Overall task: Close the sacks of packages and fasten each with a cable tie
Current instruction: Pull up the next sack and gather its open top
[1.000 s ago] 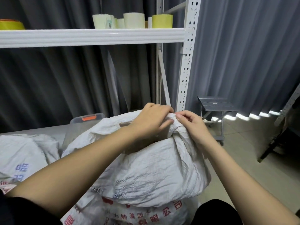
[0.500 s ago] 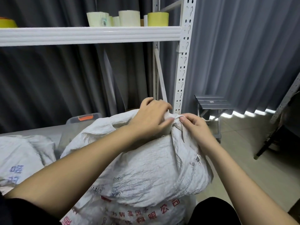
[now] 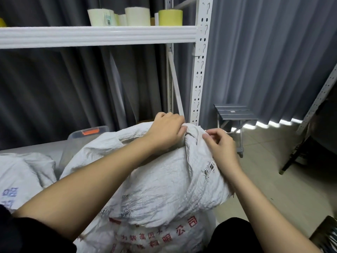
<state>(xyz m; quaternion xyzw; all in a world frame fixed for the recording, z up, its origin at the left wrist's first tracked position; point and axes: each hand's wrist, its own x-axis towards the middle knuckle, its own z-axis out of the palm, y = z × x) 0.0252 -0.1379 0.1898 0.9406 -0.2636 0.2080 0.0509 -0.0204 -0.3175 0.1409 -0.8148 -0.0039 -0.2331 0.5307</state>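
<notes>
Two bare arms reach forward over the sack (image 3: 164, 189), a crumpled white woven bag standing just in front of the person, with red print low on its side. Its cloth looks soft, light and a little slick, frayed open in one spot, so the bunched neck is probably the safest hold. The left hand (image 3: 166, 131) grips that gathered neck; the right hand (image 3: 221, 147) is beside it, fingers curled, seemingly pinching the fabric. One second sack (image 3: 20, 178) lies left. No cable tie is visible. Farther off are one folding stool (image 3: 235, 114) and one shelf (image 3: 94, 36) carrying several tape rolls (image 3: 135, 16).
</notes>
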